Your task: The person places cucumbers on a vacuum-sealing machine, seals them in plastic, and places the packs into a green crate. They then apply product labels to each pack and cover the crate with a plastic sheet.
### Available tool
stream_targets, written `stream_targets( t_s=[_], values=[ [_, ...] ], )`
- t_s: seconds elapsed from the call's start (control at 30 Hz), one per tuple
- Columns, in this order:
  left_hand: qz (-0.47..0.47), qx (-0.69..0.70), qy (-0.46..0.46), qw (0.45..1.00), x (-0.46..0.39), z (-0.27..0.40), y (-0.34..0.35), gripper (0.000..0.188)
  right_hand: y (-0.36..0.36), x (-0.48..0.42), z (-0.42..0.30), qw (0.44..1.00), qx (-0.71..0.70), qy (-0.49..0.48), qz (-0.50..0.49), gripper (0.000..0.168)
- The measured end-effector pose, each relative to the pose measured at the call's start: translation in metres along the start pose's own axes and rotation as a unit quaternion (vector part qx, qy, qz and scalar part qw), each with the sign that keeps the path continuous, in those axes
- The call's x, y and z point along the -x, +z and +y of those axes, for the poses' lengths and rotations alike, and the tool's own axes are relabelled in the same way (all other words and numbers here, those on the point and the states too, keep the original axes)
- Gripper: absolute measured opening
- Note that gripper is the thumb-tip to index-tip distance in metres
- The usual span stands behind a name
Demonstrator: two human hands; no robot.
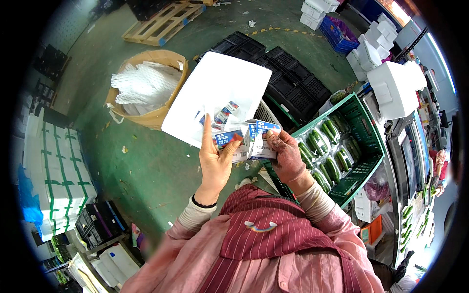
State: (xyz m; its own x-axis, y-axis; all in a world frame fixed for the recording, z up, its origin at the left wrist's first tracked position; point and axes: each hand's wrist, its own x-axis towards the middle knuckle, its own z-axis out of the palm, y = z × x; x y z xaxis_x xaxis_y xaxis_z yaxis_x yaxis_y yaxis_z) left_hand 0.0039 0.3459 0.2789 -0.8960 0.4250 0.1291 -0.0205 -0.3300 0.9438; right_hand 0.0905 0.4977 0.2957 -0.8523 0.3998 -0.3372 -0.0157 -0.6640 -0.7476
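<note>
A strip of printed paper labels in blue, red and white [263, 144] is stretched between my hands, above a white foam box [227, 78]. My left hand [214, 166] pinches its left part under the thumb, index finger pointing up. The right hand [289, 157], in a stained pinkish glove, grips the folded right part. More labels [225, 113] lie inside the foam box. Close to my right hand stands a green plastic crate [375, 161] with several clear-wrapped packs of cucumbers [331, 170].
Left of the foam box stands a brown bin [146, 119] with white foam netting [146, 84]. Black crates [293, 84] are stacked behind. A wooden pallet [165, 23] lies farther off. At the right, another person's hand [439, 157] shows near a bench with loose cucumbers [406, 230].
</note>
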Motion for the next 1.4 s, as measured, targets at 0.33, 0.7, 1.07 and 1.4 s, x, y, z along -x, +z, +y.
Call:
stream_targets(
  t_s=[0.33, 0.7, 1.07, 1.4],
  values=[
    [0.006, -0.006, -0.025, 1.000, 0.009, 0.004, 0.005, 0.024, 0.000, -0.001, 0.003, 0.999, -0.034, -0.009, 0.004, 0.019],
    [-0.026, -0.033, -0.147, 0.988, 0.009, -0.006, 0.000, 0.014, -0.002, -0.001, 0.017, 0.998, 0.056, -0.006, -0.040, 0.023],
    [0.137, -0.016, -0.099, 0.985, -0.008, -0.003, -0.011, 0.013, -0.008, -0.005, 0.005, 1.000, 0.018, -0.017, -0.006, 0.018],
    [-0.046, 0.105, -0.160, 0.980, 0.005, -0.004, 0.002, 0.016, -0.007, -0.005, 0.009, 0.991, 0.127, -0.036, -0.035, 0.021]
  ],
)
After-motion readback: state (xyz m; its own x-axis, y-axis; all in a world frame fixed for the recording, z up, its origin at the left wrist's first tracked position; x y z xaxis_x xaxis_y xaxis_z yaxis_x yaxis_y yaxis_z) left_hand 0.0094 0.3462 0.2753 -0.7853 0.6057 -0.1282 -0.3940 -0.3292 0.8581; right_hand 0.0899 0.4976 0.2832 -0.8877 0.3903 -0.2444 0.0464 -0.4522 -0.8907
